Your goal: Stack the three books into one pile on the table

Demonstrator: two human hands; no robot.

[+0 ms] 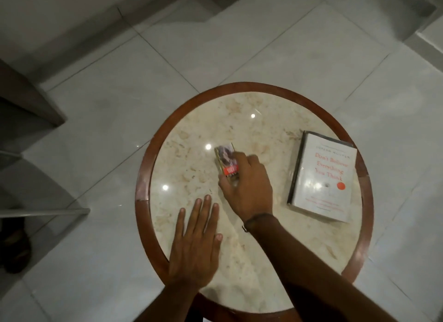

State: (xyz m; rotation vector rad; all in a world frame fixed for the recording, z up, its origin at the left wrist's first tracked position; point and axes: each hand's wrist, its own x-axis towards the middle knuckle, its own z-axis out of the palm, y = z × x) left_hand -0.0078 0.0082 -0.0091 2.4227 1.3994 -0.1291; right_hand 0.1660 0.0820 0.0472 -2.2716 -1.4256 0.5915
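A white book with red title lettering (323,175) lies flat on the right side of the round marble table (191,120), on top of a darker book whose edge (293,175) shows along its left side. A small book with a picture and a red band on its cover (226,161) is near the table's middle. My right hand (247,190) is closed around its near end; whether the book touches the table I cannot tell. My left hand (196,240) rests flat on the table at the front left, fingers spread, holding nothing.
The table has a brown wooden rim (141,185). Pale floor tiles (100,111) surround it. Dark furniture (26,101) stands at the left, and a dark sandal (16,245) lies on the floor by the left edge.
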